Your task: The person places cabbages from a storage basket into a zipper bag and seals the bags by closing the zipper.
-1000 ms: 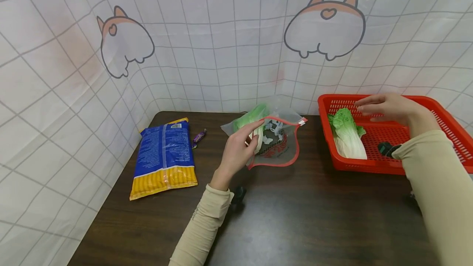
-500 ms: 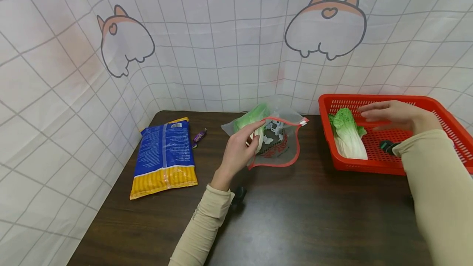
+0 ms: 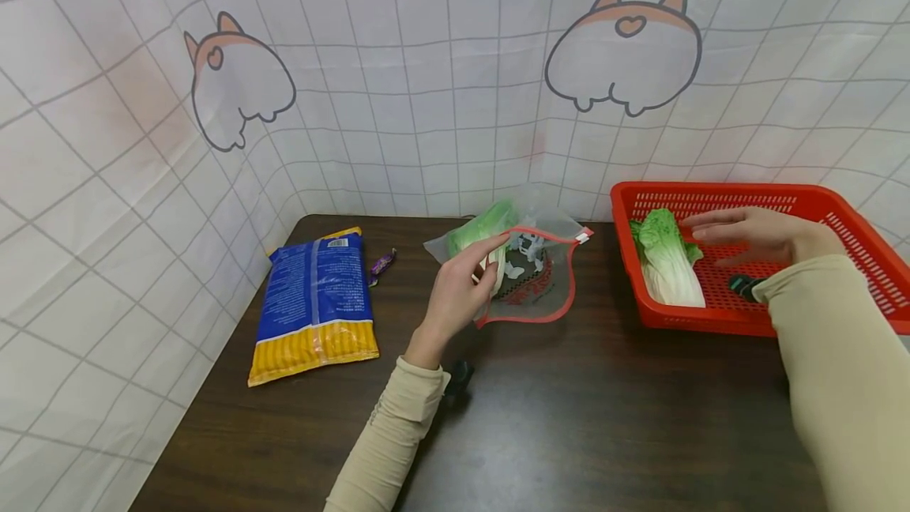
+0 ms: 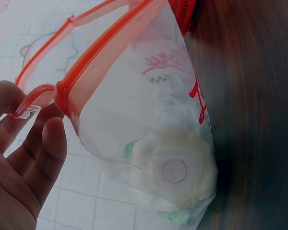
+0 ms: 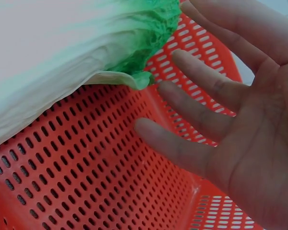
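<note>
My left hand (image 3: 458,283) pinches the red-edged mouth of a clear zip bag (image 3: 546,305), holding it gaping on the table; the left wrist view shows the red zip strip (image 4: 105,43) between thumb and finger. Inside the bag lies a napa cabbage (image 3: 486,229), its pale round base (image 4: 177,165) facing the camera through the plastic. Over the red basket, my right hand (image 3: 764,234) is spread with its palm down and holds nothing. Its fingertips are close to the leafy end of a second napa cabbage (image 3: 668,263), which lies along the basket's left side.
The red perforated basket (image 3: 700,321) stands at the back right, near the patterned cloth wall (image 3: 483,101). A blue and yellow packet (image 3: 316,299) lies on the left of the dark table (image 3: 569,417), with a small purple-wrapped candy (image 3: 382,262) beside it.
My right hand has come down a little into the basket, near the cabbage, with its fingers still spread. The left hand and the bag stay where they were.
</note>
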A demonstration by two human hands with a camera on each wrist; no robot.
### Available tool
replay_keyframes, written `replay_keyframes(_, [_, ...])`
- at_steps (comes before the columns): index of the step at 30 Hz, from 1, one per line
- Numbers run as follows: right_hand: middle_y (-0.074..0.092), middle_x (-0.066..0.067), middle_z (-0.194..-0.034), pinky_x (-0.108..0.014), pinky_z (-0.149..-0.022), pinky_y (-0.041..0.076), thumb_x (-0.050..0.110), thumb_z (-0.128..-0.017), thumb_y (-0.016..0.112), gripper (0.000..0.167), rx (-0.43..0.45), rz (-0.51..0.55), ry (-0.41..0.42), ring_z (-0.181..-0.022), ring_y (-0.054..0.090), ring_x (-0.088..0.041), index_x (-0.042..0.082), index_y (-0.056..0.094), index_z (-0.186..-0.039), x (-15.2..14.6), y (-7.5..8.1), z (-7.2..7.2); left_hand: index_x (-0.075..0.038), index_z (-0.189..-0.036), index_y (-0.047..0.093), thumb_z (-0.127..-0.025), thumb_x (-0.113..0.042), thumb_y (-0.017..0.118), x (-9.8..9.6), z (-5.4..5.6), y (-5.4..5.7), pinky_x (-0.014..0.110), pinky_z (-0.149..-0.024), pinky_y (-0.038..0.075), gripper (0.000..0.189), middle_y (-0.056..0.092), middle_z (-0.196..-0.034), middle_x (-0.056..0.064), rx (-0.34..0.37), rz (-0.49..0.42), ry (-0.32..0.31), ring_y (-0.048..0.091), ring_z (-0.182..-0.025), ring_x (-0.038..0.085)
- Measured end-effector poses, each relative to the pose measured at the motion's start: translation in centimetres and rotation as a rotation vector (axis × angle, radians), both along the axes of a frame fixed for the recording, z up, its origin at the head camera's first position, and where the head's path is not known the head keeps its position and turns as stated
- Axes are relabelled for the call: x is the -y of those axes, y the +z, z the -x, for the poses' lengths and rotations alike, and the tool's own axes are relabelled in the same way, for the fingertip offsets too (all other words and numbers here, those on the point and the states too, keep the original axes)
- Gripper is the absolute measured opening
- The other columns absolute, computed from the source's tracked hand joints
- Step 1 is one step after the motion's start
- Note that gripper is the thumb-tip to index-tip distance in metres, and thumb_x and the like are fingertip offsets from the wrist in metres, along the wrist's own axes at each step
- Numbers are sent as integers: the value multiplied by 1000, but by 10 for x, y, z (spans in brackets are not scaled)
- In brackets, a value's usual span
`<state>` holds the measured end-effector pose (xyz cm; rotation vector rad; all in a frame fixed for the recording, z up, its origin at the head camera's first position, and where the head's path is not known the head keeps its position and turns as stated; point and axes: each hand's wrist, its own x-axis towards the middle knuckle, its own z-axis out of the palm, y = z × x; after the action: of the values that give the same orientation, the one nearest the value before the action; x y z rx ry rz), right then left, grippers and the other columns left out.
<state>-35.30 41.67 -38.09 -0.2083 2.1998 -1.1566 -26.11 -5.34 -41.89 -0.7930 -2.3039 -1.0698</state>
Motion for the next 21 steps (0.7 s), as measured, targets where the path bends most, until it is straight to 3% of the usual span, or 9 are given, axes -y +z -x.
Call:
replay_keyframes(8, [19,-22,-159,-46,-97,48,27,-100,55,64,-3,4,32,-137,28,-40,8,27,-154,1,-3,-2,-15,-136,59,-96,-3,53,1,1,1,23,-54,43,43,63,-127,0,-2,6,3,56,-65,8])
replay_keyframes(17, [17,-24,-158,-56,-101,42,22,-99,56,61,40,22,94,-135,31,-44,6,31,-153,8,-6,-1,-15,-136,60,-95,-1,53,1,-1,2,22,-51,42,44,63,-127,1,12,4,9,59,-65,7])
replay_keyframes(21, [13,-23,-159,-58,-103,38,23,-97,61,64,78,4,88,-139,21,-43,9,33,-153,10,-8,-1,-15,-136,60,-95,-1,53,1,0,1,22,-50,42,44,63,-126,1,6,2,12,58,-64,8])
